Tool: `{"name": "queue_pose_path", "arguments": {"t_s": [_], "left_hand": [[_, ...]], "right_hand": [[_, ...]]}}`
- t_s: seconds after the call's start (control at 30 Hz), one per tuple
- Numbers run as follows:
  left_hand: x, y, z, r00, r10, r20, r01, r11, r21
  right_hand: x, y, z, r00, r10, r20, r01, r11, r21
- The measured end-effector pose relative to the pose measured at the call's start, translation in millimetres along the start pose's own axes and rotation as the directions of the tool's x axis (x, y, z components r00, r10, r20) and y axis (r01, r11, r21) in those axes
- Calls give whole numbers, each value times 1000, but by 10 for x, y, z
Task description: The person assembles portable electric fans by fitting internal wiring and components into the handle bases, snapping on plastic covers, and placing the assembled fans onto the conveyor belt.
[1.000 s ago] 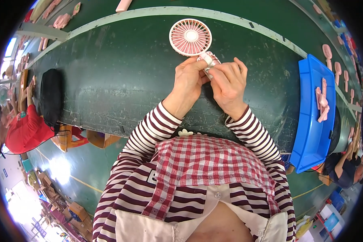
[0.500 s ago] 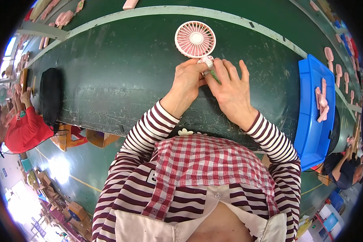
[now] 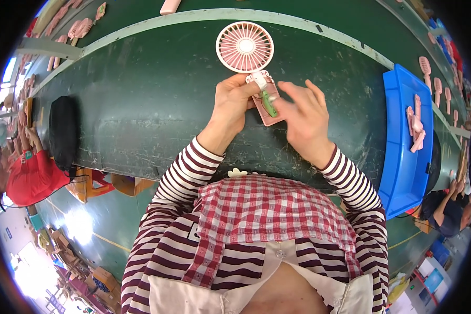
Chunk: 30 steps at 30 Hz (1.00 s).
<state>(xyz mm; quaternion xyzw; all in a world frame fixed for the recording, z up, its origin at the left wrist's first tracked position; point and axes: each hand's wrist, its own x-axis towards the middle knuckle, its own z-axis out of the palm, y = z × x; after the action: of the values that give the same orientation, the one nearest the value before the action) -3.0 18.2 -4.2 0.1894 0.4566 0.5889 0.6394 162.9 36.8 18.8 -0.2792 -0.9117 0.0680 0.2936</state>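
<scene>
A small pink handheld fan (image 3: 245, 47) with a round slatted grille points away from me over the green table. Its handle (image 3: 271, 112) is opened up and shows a green circuit board (image 3: 269, 103) inside. My left hand (image 3: 232, 102) grips the fan near its white neck joint, thumb on top and fingers underneath. Just right of the handle is my right hand (image 3: 307, 116), its fingers apart and partly smeared by motion. Whether its fingertips touch the handle's edge, I cannot tell.
At the right stands a blue bin (image 3: 400, 172) holding several pink parts (image 3: 416, 125). A black bag (image 3: 64, 125) lies at the table's left end. More pink fans (image 3: 81, 27) lie beyond the pale rail (image 3: 204, 14). Other people sit at both sides.
The fan has shifted slightly left and its handle has come into view. My right hand has moved back from the neck joint, fingers spreading to the right.
</scene>
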Motion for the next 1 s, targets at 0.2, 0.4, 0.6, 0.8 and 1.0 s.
{"name": "queue_pose_path", "arguments": {"t_s": [0.2, 0.4, 0.6, 0.8, 1.0], "left_hand": [[4, 17, -20, 999, -26, 32, 24, 998, 64], [-45, 21, 15, 997, -58, 43, 55, 996, 72], [-49, 71, 43, 995, -86, 45, 85, 996, 35], [-24, 60, -57, 973, -206, 107, 187, 969, 161], [-33, 27, -16, 963, -216, 164, 172, 954, 247]], "right_hand": [[-136, 157, 91, 899, 429, 85, -378, 665, 644], [-78, 84, 112, 909, 416, 16, -304, 637, 708], [-64, 98, 94, 997, -10, -79, 24, 984, 179], [-123, 171, 12, 959, -269, 86, 266, 963, 39], [-55, 216, -100, 892, -347, 290, 337, 938, 85]]}}
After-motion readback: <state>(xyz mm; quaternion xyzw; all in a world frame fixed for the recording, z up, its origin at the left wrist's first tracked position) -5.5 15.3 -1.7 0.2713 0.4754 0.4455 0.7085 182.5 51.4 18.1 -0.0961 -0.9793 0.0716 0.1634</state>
